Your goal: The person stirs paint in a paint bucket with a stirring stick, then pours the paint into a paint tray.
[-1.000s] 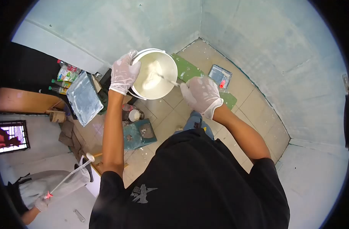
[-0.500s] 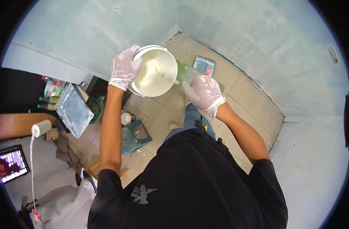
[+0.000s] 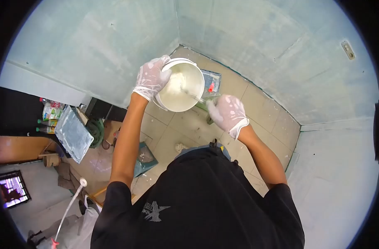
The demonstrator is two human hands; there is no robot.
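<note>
My left hand (image 3: 153, 78), in a thin white-spotted glove, grips the rim of a white bucket (image 3: 188, 99). The bucket is tipped so that its inside shows, with pale material (image 3: 173, 92) in it. Opposite, my gloved right hand (image 3: 229, 111) is closed around the end of a thin greyish tool (image 3: 193, 96). That tool reaches over the near right rim into the bucket; motion blur hides its exact kind. Below the bucket, a blue-and-white paint tray (image 3: 216, 76) lies on the floor with a red-handled item (image 3: 211, 86) on it.
Pale walls meet in a corner ahead above a tiled floor (image 3: 264, 108). On the left are a second paint-smeared tray (image 3: 73, 135), several bottles (image 3: 48, 120), a coiled green hose (image 3: 97, 133) and a paint roller (image 3: 82, 182) on a pole. A teal box (image 3: 146, 159) stands beside my left arm.
The bucket and my left hand have moved right and slightly down. My right hand has shifted a little right and down, and the tool now extends into the bucket.
</note>
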